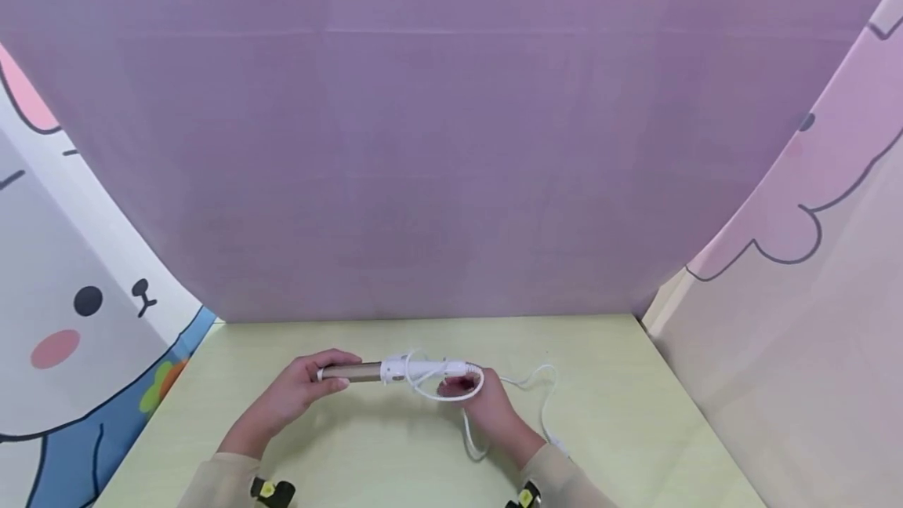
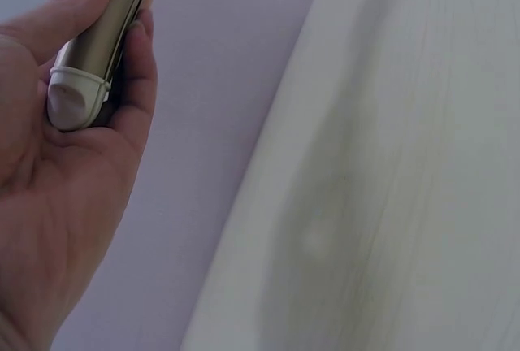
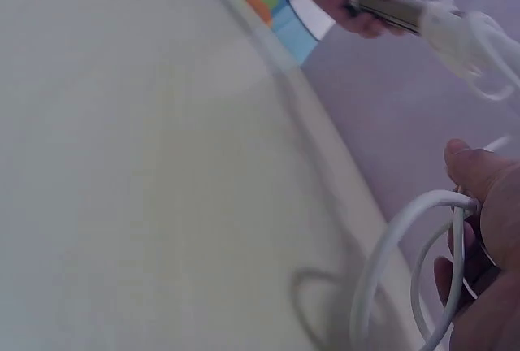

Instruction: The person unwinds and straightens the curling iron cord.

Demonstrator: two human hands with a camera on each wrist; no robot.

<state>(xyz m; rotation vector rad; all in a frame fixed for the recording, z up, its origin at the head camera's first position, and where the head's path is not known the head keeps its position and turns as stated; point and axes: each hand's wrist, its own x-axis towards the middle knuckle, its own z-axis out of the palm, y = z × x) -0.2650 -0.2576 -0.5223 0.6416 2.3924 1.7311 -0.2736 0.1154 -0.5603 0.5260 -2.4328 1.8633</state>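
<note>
A curling iron with a gold barrel (image 1: pixel 363 371) and a white handle (image 1: pixel 430 368) is held level above the table. My left hand (image 1: pixel 310 386) grips it by the barrel end, thumb along one side. The white tip (image 2: pixel 77 99) sits against the palm in the left wrist view. My right hand (image 1: pixel 490 406) is just below and beside the handle's cord end. Its fingers curl round the white cord (image 3: pixel 390 245), which hangs in loops in the right wrist view. One cord loop crosses in front of the handle. Some of the right fingers are hidden.
The pale wooden table (image 1: pixel 381 461) lies below both hands. More of the white cord (image 1: pixel 546 406) trails to the right past the right wrist. A plain purple backdrop (image 1: pixel 451 139) rises behind the table, with printed cloths (image 1: pixel 85 367) at the sides.
</note>
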